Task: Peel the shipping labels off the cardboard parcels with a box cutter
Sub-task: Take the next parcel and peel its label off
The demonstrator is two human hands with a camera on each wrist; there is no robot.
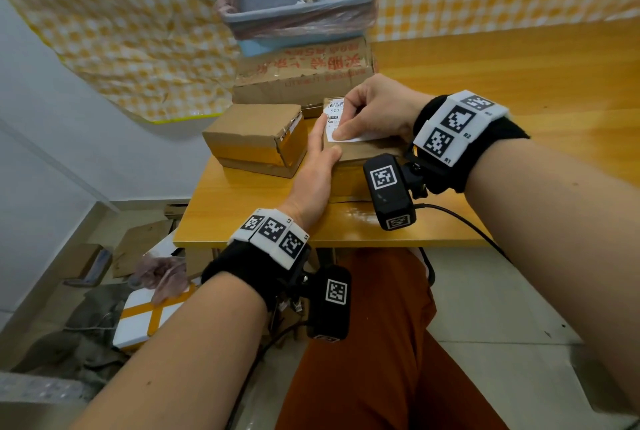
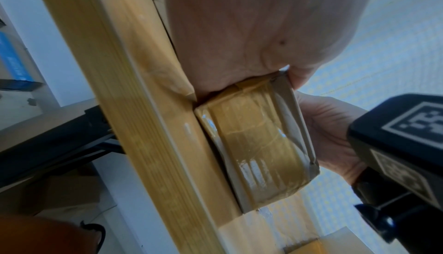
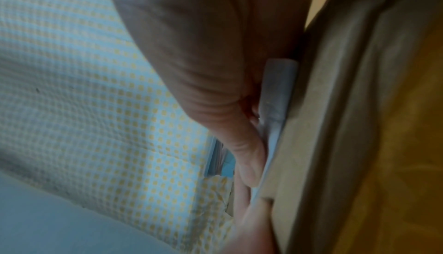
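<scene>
Two grips | left [image 1: 320,166] flat on parcel [image 2: 258,144] | right [image 1: 372,111] pinching label [image 1: 337,124] | bin [image 1: 298,10]: scraps

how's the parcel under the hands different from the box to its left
The parcel under the hands carries a white shipping label; the box to its left shows none. The left hand steadies the parcel and the right hand pinches its label; the box is untouched. The box stands taller. Both are brown cardboard with yellowish tape, on the wooden table.
</scene>
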